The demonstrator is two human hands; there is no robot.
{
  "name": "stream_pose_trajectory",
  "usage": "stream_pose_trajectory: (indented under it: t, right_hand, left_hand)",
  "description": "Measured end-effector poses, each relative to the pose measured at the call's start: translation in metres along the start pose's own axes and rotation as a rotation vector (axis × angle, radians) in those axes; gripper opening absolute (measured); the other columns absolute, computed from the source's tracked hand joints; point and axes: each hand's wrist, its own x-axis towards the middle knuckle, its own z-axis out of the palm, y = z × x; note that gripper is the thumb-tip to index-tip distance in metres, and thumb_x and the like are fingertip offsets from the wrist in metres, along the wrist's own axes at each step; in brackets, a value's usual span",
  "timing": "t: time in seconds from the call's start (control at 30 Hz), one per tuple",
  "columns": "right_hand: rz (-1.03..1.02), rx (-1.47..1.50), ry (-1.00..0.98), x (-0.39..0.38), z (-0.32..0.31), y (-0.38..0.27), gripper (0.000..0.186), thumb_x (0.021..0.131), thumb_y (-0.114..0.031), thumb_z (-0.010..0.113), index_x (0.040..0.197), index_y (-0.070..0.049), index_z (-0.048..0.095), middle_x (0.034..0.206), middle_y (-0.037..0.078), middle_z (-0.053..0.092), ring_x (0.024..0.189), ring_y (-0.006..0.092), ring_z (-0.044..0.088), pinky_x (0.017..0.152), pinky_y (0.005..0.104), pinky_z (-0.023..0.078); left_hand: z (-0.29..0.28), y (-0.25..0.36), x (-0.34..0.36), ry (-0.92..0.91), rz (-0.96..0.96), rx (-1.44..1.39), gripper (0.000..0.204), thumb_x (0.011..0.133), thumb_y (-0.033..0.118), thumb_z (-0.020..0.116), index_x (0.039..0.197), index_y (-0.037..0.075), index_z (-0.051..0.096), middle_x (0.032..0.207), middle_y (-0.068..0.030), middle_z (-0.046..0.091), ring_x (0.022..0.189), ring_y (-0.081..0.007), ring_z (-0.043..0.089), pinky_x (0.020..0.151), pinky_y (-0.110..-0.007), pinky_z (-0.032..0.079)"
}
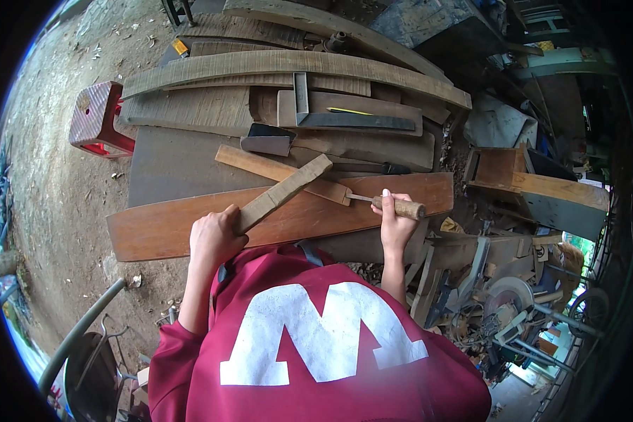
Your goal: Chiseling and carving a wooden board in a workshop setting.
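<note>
My left hand (216, 238) is closed round the near end of a rough wooden stick (288, 191), which slants away to the upper right. In my right hand (397, 224) is a chisel (409, 209), gripped by its round wooden handle. The chisel's blade points left, and its tip meets the right end of a smooth wooden strip (253, 164). That strip lies aslant, partly on a long reddish-brown board (162, 228), and the stick crosses over it. Whether the stick touches the strip, I cannot tell.
Beyond lie a metal square (302, 98), a yellow pencil (348, 111) and a small block with a dark top (269, 139). A long curved plank (288, 63) spans the far side. A red stool (98, 112) stands left, a wooden box-like piece (496, 165) right.
</note>
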Motion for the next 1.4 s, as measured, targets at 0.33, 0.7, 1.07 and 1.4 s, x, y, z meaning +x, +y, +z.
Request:
stream_pose_trajectory:
  t: [0.33,0.7,1.07,1.4]
  right_hand:
    - [-0.055,0.002,0.024,-0.003,0.007,0.005,0.021,0.075,-0.018,0.064,0.074,0.001,0.055,0.06,0.005,0.056,0.054,0.0101,0.056,0.052,0.0216,0.045]
    - [-0.271,-0.273,0.012,0.005,0.025,-0.006,0.025,0.072,-0.022,0.067,0.071,0.0,0.054,0.062,0.009,0.056,0.055,0.016,0.054,0.053,0.0267,0.042]
    - [-0.225,-0.23,-0.045,0.032,0.018,0.005,0.022,0.075,-0.019,0.063,0.067,-0.002,0.053,0.054,0.005,0.054,0.05,0.0103,0.051,0.049,0.0257,0.041]
    - [-0.14,-0.176,-0.249,0.042,0.008,-0.002,0.02,0.079,-0.019,0.058,0.071,-0.001,0.053,0.06,0.004,0.056,0.053,0.0108,0.056,0.047,0.021,0.045]
  left_hand:
    - [-0.002,0.002,-0.013,-0.024,-0.035,-0.021,0.028,0.054,0.022,0.062,0.075,0.007,0.051,0.063,-0.0148,0.057,0.066,-0.032,0.056,0.058,-0.04,0.044]
    - [-0.011,0.001,-0.035,-0.044,-0.107,-0.087,0.029,0.054,0.022,0.062,0.074,0.005,0.049,0.067,-0.0166,0.056,0.069,-0.0344,0.055,0.06,-0.041,0.043]
    - [-0.02,0.007,-0.029,-0.049,-0.109,0.01,0.028,0.055,0.022,0.063,0.073,0.006,0.051,0.067,-0.0149,0.058,0.069,-0.0316,0.057,0.062,-0.039,0.045]
    - [-0.014,0.003,-0.036,-0.035,-0.126,-0.136,0.032,0.054,0.022,0.063,0.078,0.004,0.053,0.071,-0.0178,0.057,0.073,-0.0336,0.056,0.064,-0.04,0.044]
